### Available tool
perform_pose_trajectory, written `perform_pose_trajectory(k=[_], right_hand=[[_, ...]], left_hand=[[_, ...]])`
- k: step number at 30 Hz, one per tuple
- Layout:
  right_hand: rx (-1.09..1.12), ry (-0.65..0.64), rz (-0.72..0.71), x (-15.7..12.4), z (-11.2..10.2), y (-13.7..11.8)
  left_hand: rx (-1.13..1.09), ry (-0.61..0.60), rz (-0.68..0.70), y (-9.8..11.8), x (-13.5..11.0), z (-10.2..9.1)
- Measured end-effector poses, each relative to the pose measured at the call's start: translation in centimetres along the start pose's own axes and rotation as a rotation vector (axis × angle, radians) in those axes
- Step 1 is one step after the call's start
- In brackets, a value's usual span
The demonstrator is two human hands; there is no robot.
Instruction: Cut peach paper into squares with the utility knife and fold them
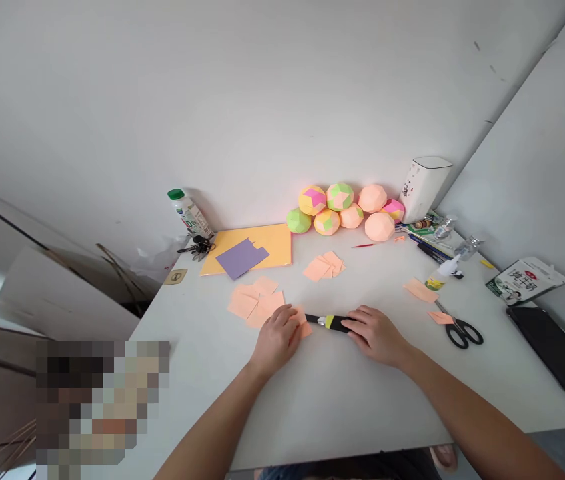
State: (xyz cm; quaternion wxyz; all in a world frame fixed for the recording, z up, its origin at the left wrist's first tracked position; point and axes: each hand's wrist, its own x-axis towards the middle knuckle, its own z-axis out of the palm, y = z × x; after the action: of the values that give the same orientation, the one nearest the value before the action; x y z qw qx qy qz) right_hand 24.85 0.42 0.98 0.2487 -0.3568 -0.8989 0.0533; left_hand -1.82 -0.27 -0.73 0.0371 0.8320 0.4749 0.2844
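Observation:
A utility knife (338,323) with a black and yellow-green handle lies level across the middle of the table, its dark blade end pointing left. My right hand (375,333) is closed around the handle's right end. On the left, my left hand (278,337) rests over a peach paper piece (304,325) beside the blade, its fingers bent and partly hiding the paper. Whether those fingers pinch or only press the paper, I cannot make out. Several peach paper pieces (247,301) spread just beyond my left hand. Another small peach pile (319,268) sits farther back.
Several faceted paper balls (326,222) line the wall. Purple paper (242,259) overlaps yellow sheets (279,243) at back left, near a green-capped bottle (189,212). Rightward are scissors (462,332), a glue bottle (442,272), a white container (425,190) and a black case (555,350).

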Motion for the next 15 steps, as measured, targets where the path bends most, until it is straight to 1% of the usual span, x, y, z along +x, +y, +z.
perform_pose_trajectory(k=[3,6,7,9,11,13,15], right_hand=[[-0.004,-0.013,0.008,0.0,-0.1,-0.1],[-0.012,-0.017,0.013,0.0,-0.2,-0.1],[-0.013,-0.02,0.013,0.0,-0.1,-0.1],[-0.013,-0.023,0.013,-0.1,-0.1,-0.1],[-0.013,-0.022,0.013,-0.1,0.0,-0.1],[-0.016,-0.02,0.013,-0.1,0.0,-0.1],[-0.021,-0.021,0.016,-0.1,0.0,-0.1]], left_hand=[[0.048,0.153,-0.05,-0.8,0.1,-0.6],[0.129,0.309,-0.118,-2.1,0.3,-1.6],[0.162,0.34,-0.149,-2.6,0.4,-1.8],[0.221,0.332,-0.213,-3.3,0.4,-2.0],[0.257,0.254,-0.246,-3.6,0.4,-1.7],[0.266,0.181,-0.244,-3.6,0.3,-1.3],[0.256,0.152,-0.232,-3.5,0.2,-0.9]])
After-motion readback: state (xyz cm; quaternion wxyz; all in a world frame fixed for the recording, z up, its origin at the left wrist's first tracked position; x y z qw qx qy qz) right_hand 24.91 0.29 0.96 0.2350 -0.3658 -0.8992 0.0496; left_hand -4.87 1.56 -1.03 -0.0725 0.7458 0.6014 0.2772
